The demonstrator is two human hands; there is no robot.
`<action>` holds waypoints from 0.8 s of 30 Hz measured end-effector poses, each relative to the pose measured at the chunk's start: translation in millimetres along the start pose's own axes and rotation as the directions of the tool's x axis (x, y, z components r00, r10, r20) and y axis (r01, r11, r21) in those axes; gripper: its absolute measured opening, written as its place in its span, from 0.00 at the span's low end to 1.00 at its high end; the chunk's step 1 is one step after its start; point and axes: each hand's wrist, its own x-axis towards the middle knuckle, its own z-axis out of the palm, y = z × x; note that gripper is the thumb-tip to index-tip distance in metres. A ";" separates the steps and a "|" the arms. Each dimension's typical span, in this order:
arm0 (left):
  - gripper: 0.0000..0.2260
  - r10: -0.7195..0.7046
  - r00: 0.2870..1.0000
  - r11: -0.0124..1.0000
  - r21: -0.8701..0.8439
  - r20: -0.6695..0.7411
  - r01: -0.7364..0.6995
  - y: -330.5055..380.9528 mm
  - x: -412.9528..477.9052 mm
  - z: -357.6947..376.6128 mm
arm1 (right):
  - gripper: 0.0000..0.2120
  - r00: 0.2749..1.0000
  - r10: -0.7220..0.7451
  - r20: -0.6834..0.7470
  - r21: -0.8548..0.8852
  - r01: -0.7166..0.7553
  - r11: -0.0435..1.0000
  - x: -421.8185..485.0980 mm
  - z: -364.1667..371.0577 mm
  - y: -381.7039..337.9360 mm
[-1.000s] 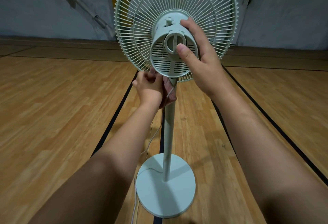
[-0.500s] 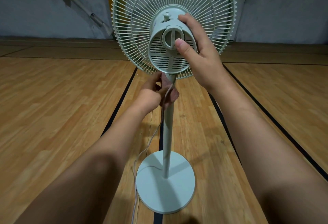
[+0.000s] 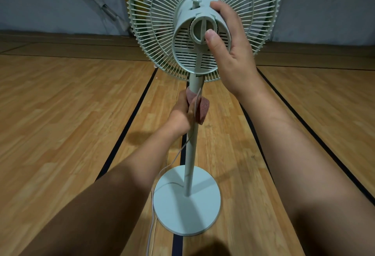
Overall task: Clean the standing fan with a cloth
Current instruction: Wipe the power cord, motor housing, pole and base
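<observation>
A pale green standing fan (image 3: 190, 57) faces away from me, its motor housing and wire grille at the top centre. Its thin pole (image 3: 191, 150) runs down to a round base (image 3: 186, 211) on the floor. My right hand (image 3: 233, 53) grips the right side of the motor housing, thumb on its rear dial. My left hand (image 3: 182, 113) holds a pink cloth (image 3: 203, 109) wrapped around the upper pole, just under the fan head.
A thin white power cord (image 3: 151, 225) hangs along the pole, loops over the base and trails toward me. The wooden floor (image 3: 60, 113) has dark lines running away from me. A grey wall (image 3: 40, 2) with a slanted pipe stands behind the fan.
My left hand has slid the cloth from under the motor housing down onto the pole. My right hand has kept its grip on the housing.
</observation>
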 end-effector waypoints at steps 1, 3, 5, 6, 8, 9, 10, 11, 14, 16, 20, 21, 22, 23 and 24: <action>0.03 0.038 0.999 0.999 -0.023 -0.001 -0.038 -9.1 -5.4 7.7 | 0.23 1.000 -0.003 -0.006 -0.001 0.003 1.000 -0.3 0.2 0.6; 0.03 0.082 0.996 0.991 -0.109 0.022 -0.079 -16.8 -18.3 18.1 | 0.23 1.000 -0.006 -0.017 -0.005 0.006 1.000 -1.9 0.0 3.3; 0.09 -0.016 1.000 0.969 -0.248 0.019 0.020 -28.5 -25.8 30.1 | 0.23 1.000 -0.012 -0.026 -0.001 0.012 1.000 -2.4 1.0 4.3; 0.11 -0.040 0.999 0.968 -0.246 0.022 0.044 -34.3 -32.9 34.4 | 0.23 1.000 -0.014 -0.027 0.002 0.014 1.000 -2.5 1.8 4.5; 0.11 -0.067 0.998 0.965 -0.255 0.013 0.068 -44.5 -47.8 43.9 | 0.23 0.999 -0.011 -0.033 0.007 0.012 1.000 -3.2 3.4 4.6; 0.11 -0.071 0.997 0.959 -0.274 0.035 0.078 -51.9 -54.5 49.1 | 0.24 0.999 -0.005 -0.038 0.011 0.006 1.000 -4.0 4.6 4.4; 0.10 -0.058 0.996 0.962 -0.265 0.061 0.072 -57.9 -60.6 53.8 | 0.24 0.999 0.002 -0.046 0.017 -0.002 1.000 -5.0 5.8 4.2; 0.08 -0.062 0.991 0.960 -0.263 0.116 0.091 -62.1 -66.8 56.1 | 0.24 0.998 0.010 -0.054 0.024 -0.009 1.000 -5.9 6.9 3.9; 0.23 -0.073 0.963 0.957 -0.252 0.261 0.141 -74.3 -77.5 61.5 | 0.25 0.997 0.024 -0.069 0.045 -0.021 0.999 -6.6 7.5 2.0; 0.31 -0.081 0.949 0.943 -0.284 0.305 0.172 -83.6 -81.1 60.1 | 0.24 0.997 0.018 -0.072 0.042 -0.015 0.999 -7.6 8.0 1.3; 0.15 -0.217 0.927 0.939 -0.194 0.306 0.284 -92.3 -77.6 63.4 | 0.24 0.997 0.027 -0.072 0.063 -0.022 0.998 -9.0 9.1 -1.2; 0.07 -0.245 0.935 0.945 -0.154 0.257 0.289 -94.2 -74.8 63.7 | 0.24 0.997 0.031 -0.074 0.067 -0.026 0.997 -8.8 8.8 -1.7; 0.06 -0.254 0.943 0.947 -0.143 0.216 0.288 -96.2 -71.6 64.0 | 0.24 0.997 0.032 -0.076 0.068 -0.027 0.997 -8.3 8.6 -1.6; 0.04 -0.242 0.949 0.945 -0.173 0.204 0.278 -94.5 -68.6 62.9 | 0.24 0.997 0.033 -0.077 0.069 -0.027 0.997 -7.9 8.5 -0.9; 0.01 -0.223 0.954 0.939 -0.218 0.201 0.266 -90.0 -65.1 60.1 | 0.24 0.996 0.036 -0.077 0.071 -0.031 0.997 -7.5 8.4 -0.2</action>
